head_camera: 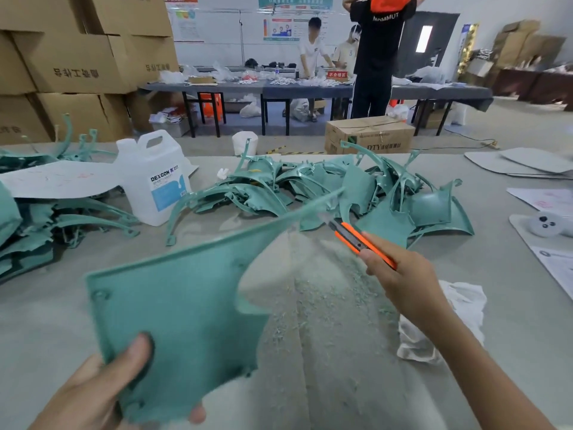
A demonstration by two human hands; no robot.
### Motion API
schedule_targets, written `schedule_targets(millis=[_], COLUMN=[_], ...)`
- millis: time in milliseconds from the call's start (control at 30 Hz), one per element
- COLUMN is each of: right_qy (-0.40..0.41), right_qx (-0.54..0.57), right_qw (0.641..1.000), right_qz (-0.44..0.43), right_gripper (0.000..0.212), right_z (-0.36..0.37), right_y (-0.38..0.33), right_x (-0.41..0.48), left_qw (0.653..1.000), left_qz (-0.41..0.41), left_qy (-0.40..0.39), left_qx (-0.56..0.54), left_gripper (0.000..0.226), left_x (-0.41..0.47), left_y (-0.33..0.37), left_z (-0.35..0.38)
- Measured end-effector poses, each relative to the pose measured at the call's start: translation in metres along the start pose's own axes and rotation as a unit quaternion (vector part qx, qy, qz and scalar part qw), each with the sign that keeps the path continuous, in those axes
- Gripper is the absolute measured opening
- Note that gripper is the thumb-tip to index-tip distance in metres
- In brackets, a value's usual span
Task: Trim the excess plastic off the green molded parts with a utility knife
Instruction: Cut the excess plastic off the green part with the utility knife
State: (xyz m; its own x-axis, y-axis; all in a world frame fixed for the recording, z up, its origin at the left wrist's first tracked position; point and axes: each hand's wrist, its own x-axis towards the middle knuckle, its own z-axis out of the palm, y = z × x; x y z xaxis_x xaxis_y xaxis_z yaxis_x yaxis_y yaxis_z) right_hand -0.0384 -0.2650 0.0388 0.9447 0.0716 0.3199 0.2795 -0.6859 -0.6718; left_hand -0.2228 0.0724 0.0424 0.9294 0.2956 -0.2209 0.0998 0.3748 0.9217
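Grey counter (pixel 46 305), strewn with shavings (pixel 325 305), carries a heap of teal-green molded plastic parts (pixel 310 187) at the back. I hold one flat green panel (pixel 179 305) above it, left hand (pixel 93 392) fingers pinching its near corner. Its long edge runs away rightward to the orange utility knife (pixel 359 240), gripped in my outstretched right hand (pixel 403 274), blade at that edge.

A tangled heap of green plastic mouldings (pixel 325 187) is blocking the frame's centre, a white plastic jug (pixel 155 178) is crowding centre-left; bare grey tabletop (pixel 325 336), shavings-dusted, is lying open lower centre.
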Motion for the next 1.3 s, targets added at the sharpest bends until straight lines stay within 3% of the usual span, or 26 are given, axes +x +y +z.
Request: schedule_targets(millis=[33, 100, 200, 300, 367, 467, 533, 633, 700, 800, 900, 1033, 1300], right_qy=[0.011, 0.031, 0.046, 0.058, 0.063, 0.035, -0.003, -0.073, -0.122, -0.182, -0.204, -0.178, -0.208], right_qx=[0.037, 0.093, 0.121, 0.144, 0.185, 0.313, 0.403, 0.484, 0.521, 0.556, 0.572, 0.587, 0.591], right_qw=[0.999, 0.994, 0.991, 0.986, 0.978, 0.941, 0.9, 0.838, 0.797, 0.738, 0.699, 0.692, 0.682], right_qz=[0.02, 0.04, 0.038, 0.054, 0.077, 0.122, 0.168, 0.243, 0.28, 0.335, 0.377, 0.382, 0.377], right_gripper=[0.035, 0.034, 0.032, 0.015, 0.018, 0.02, 0.026, 0.025, 0.024, 0.035, 0.047, 0.047, 0.042], right_z=[0.004, 0.009, 0.013, 0.012, 0.011, 0.017, 0.03, 0.056, 0.074, 0.094, 0.106, 0.12, 0.148], right_y=[0.003, 0.006, 0.007, 0.005, 0.002, -0.009, -0.017, -0.028, -0.039, -0.052, -0.058, -0.068, -0.076], right_x=[-0.002, -0.011, -0.027, -0.04, -0.048, -0.062, -0.074, -0.098, -0.114, -0.129, -0.133, -0.126, -0.12], left_qw=[1.0, 0.989, 0.95, 0.931, 0.906, 0.861, 0.815, 0.683, 0.657, 0.645, 0.647, 0.66, 0.726], left_qz=[0.01, 0.057, 0.173, 0.294, 0.376, 0.442, 0.451, 0.433, 0.376, 0.286, 0.251, 0.214, 0.132], left_qy=[-0.016, -0.057, -0.016, 0.056, 0.069, 0.077, 0.116, 0.127, 0.085, 0.032, -0.018, -0.056, -0.086], left_qx=[0.011, 0.122, 0.26, 0.208, 0.183, 0.242, 0.344, 0.575, 0.648, 0.708, 0.72, 0.718, 0.669], left_gripper=[0.027, 0.042, 0.051, 0.029, 0.03, 0.034, 0.034, 0.026, 0.024, 0.026, 0.029, 0.042, 0.011], left_x=[0.006, 0.013, 0.023, 0.025, 0.025, 0.024, 0.033, 0.059, 0.083, 0.114, 0.121, 0.128, 0.139], left_y=[0.001, 0.002, 0.007, 0.023, 0.04, 0.069, 0.079, 0.064, 0.041, 0.002, -0.027, -0.028, -0.017], left_z=[0.005, 0.015, 0.018, 0.02, 0.028, 0.041, 0.049, 0.069, 0.082, 0.088, 0.082, 0.075, 0.061])
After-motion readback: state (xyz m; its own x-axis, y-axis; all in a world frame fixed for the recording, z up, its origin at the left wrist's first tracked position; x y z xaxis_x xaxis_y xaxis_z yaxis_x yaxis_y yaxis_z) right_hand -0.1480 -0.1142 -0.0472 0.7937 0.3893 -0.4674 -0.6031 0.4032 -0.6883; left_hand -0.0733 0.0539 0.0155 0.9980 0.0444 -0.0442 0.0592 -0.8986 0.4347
